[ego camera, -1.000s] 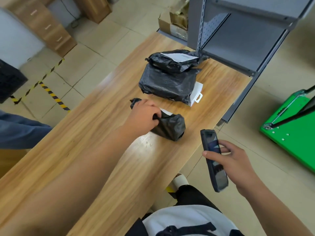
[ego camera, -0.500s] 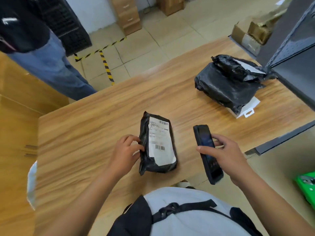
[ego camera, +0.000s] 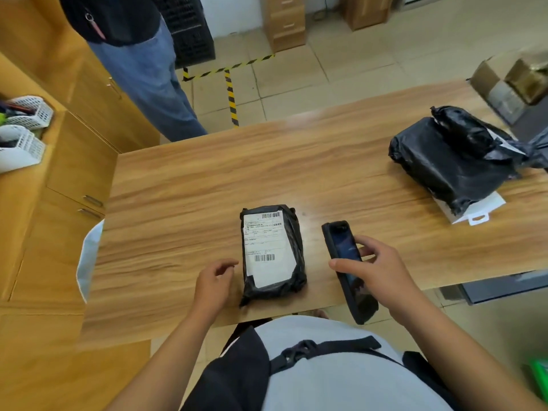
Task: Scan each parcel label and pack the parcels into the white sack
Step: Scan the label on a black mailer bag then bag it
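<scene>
A small black parcel (ego camera: 271,255) lies label-up near the front edge of the wooden table (ego camera: 207,179); its white label with two barcodes faces me. My left hand (ego camera: 215,281) hovers just left of it, fingers loosely curled, holding nothing. My right hand (ego camera: 376,269) grips a black handheld scanner (ego camera: 348,268) to the right of the parcel, its head pointing away from me. A slice of the white sack (ego camera: 89,256) shows past the table's left end. Two more black parcels (ego camera: 450,161) are stacked at the far right, on top of a white package (ego camera: 474,212).
A person in jeans (ego camera: 148,75) stands beyond the table's far left corner. Wooden cabinets (ego camera: 74,161) line the left side, with white baskets (ego camera: 23,137) on top. Cardboard boxes (ego camera: 510,81) sit on the floor at the far right.
My left hand pulled the small parcel toward me, laid it label-up, and has let go of it. The scanner in my right hand has come closer beside the parcel.
</scene>
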Available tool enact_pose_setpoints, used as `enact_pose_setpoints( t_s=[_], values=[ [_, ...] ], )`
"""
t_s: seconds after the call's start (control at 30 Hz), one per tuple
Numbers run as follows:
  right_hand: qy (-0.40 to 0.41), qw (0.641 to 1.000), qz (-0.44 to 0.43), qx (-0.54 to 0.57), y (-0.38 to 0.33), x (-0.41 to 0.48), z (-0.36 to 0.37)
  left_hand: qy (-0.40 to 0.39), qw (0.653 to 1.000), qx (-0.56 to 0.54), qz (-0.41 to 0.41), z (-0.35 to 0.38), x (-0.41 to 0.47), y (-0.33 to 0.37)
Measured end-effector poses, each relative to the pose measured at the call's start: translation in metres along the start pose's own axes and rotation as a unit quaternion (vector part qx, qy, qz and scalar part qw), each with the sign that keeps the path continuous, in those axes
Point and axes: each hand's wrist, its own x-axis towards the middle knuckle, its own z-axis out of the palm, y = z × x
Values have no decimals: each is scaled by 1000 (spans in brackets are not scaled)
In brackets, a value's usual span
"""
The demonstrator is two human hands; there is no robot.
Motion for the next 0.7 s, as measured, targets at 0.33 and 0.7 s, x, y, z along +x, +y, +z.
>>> enact_pose_setpoints(
  t_s=[0.33, 0.7],
  values=[
    [59, 998, 35, 16, 1, -23, 12, -97, 960, -197, -173, 15, 29, 46],
    [68, 994, 81, -40, -20, -42, 34, -144, 965, -170, -139, 3, 38, 35]
  ],
)
